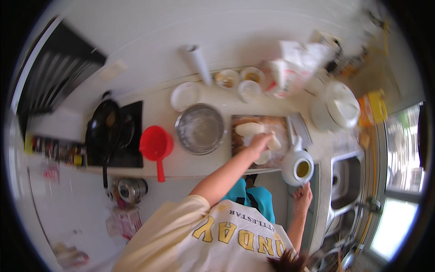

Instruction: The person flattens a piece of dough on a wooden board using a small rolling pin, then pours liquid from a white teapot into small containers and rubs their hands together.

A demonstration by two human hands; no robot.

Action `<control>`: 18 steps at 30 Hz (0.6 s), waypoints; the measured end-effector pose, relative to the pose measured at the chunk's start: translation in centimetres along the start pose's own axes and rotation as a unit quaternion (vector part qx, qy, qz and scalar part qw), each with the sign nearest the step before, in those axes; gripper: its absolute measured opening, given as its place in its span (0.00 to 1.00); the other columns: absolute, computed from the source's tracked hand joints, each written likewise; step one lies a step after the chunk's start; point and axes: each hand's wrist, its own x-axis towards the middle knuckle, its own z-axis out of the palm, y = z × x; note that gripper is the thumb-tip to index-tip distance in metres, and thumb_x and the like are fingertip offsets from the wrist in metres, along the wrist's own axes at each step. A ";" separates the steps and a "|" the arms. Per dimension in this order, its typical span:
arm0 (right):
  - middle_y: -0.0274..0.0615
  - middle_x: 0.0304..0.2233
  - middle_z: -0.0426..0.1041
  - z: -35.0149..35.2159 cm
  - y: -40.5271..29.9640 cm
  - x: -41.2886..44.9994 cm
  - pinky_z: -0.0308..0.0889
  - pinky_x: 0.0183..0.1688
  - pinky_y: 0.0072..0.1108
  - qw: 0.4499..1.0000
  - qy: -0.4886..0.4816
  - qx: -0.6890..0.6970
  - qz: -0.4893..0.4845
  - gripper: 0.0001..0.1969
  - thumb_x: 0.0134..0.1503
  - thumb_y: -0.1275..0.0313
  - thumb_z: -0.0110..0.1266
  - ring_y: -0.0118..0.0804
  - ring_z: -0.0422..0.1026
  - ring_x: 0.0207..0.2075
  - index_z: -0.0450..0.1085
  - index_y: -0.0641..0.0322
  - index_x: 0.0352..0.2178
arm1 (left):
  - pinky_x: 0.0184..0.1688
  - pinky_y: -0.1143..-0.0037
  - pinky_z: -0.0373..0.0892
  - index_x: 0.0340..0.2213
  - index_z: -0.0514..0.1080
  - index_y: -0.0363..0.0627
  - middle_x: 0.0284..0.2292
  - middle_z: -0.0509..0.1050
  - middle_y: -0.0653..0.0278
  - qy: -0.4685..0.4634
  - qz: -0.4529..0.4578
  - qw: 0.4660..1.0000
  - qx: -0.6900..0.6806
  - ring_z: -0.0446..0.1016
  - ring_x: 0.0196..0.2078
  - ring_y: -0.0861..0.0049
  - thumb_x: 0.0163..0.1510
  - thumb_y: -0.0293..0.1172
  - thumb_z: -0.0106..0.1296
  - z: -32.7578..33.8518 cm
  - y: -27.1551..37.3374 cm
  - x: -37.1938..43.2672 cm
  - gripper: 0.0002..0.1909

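My left hand (261,145) is over the board (238,149), its fingers closed around a pale piece of dough (274,143). A longer dough piece (249,129) lies just beyond that hand, and a rounder one (263,158) lies nearer me, partly under my wrist. My right hand (303,198) grips the near end of a white pot with a spout (289,166), probably by its handle. The pot's round opening shows yellowish liquid, and its spout points away from me, beside the board's right edge.
Left of the board are a metal bowl (200,129) with whitish residue, a red dipper (156,142) and a black wok (104,119). Small bowls (227,79) line the back wall. Rightward stand a cleaver-like flat blade (300,129), a white rice cooker (334,107) and a sink (346,183).
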 end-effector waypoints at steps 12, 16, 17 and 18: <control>0.27 0.16 0.51 1.6 -2.3 3.4 0.50 0.20 0.16 0.999 -0.048 -0.013 0.023 0.19 0.61 0.58 0.53 0.22 0.49 0.17 0.61 0.55 0.21 | 0.23 0.73 0.69 0.25 0.76 0.37 0.21 0.75 0.63 0.123 0.108 0.980 -0.114 0.74 0.21 0.75 0.50 0.36 0.60 -0.2 -3.7 -2.8 0.12; 0.28 0.17 0.56 1.6 -4.9 4.5 0.51 0.21 0.16 0.994 -0.103 -0.036 0.019 0.18 0.61 0.60 0.53 0.22 0.52 0.18 0.62 0.57 0.21 | 0.26 0.73 0.72 0.31 0.76 0.36 0.26 0.76 0.61 0.163 0.148 0.964 -0.150 0.76 0.25 0.74 0.49 0.33 0.59 1.9 -3.9 -4.8 0.12; 0.29 0.17 0.57 1.5 -5.4 5.1 0.52 0.22 0.16 0.988 -0.149 -0.039 0.018 0.17 0.62 0.60 0.53 0.22 0.53 0.19 0.62 0.58 0.22 | 0.26 0.73 0.72 0.31 0.76 0.36 0.26 0.76 0.61 0.170 0.151 0.961 -0.156 0.76 0.25 0.74 0.49 0.33 0.59 1.9 -4.7 -5.3 0.12; 0.29 0.18 0.57 1.4 -5.8 5.7 0.53 0.24 0.16 0.985 -0.163 -0.046 0.027 0.17 0.62 0.61 0.51 0.22 0.53 0.20 0.63 0.58 0.22 | 0.26 0.73 0.72 0.32 0.76 0.36 0.27 0.77 0.61 0.184 0.150 0.959 -0.153 0.76 0.25 0.74 0.49 0.33 0.59 1.9 -5.3 -5.7 0.12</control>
